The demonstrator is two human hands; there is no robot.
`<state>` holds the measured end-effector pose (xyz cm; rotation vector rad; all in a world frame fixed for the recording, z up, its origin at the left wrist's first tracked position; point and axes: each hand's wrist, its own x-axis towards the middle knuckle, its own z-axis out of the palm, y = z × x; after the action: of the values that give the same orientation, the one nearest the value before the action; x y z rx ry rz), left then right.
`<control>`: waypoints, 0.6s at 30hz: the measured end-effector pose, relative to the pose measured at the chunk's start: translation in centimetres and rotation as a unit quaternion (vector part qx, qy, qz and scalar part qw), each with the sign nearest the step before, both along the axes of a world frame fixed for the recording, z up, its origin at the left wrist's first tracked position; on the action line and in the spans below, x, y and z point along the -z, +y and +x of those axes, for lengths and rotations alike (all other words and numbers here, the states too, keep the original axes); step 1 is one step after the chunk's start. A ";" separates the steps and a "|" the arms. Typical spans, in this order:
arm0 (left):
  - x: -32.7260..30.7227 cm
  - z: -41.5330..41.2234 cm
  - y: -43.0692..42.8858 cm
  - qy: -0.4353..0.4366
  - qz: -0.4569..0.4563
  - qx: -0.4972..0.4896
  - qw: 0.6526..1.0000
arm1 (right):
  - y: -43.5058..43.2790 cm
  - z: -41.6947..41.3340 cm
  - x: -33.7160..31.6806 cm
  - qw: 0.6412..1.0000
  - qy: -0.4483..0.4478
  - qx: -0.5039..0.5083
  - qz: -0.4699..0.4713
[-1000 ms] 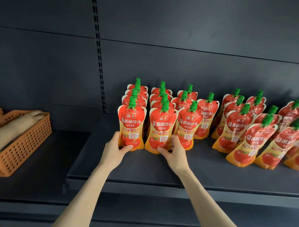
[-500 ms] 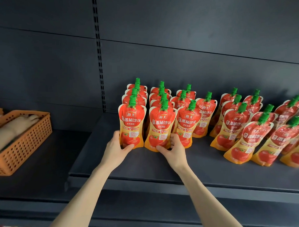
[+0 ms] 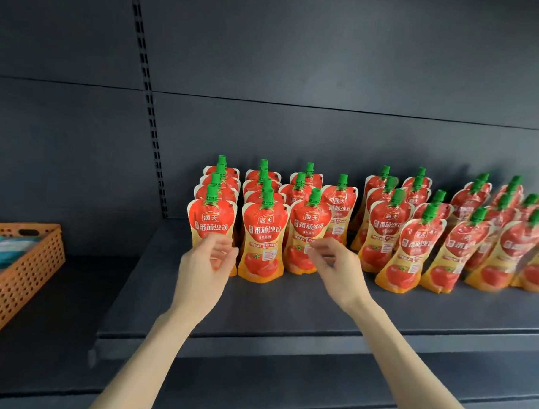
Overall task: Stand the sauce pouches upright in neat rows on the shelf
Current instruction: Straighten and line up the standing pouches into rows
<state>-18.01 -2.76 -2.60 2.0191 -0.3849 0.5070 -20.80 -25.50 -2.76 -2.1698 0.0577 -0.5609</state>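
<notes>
- Both hands have been drawn back from the front pouches since the earlier frame: the left hand (image 3: 205, 263) and the right hand (image 3: 336, 269) are now held just in front of them, fingers loosely curled, nothing grasped (some blur is present).
- Sauce pouches (image 3: 262, 235) are found on the shelf (image 3: 257, 312), from the centre to the right edge of the frame; the rows nearest the centre look upright and even.
- For the step to be done well, the leaning pouches (image 3: 414, 251) at centre right should probably be taken next, gripped low at both sides and set straight, one behind the other.
- An orange basket (image 3: 27, 271) is seen at the left edge, well apart; the work is not hindered by it.
</notes>
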 end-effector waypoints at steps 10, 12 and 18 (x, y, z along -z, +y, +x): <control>-12.4 6.9 -10.6 -0.117 0.115 0.096 0.982 | -8.0 4.7 -11.0 0.990 -0.072 0.008 -0.125; -13.2 9.3 -12.2 -0.068 0.206 0.097 0.971 | -9.3 6.6 -12.2 0.985 -0.036 -0.018 -0.166; -13.6 14.4 -15.1 0.080 0.457 0.061 0.884 | -12.1 12.4 -13.9 0.942 0.144 -0.101 -0.285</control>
<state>-3.57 -17.82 10.95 2.8904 -0.7401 0.0477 -8.38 -37.63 11.10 -2.7673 -0.1902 -0.1407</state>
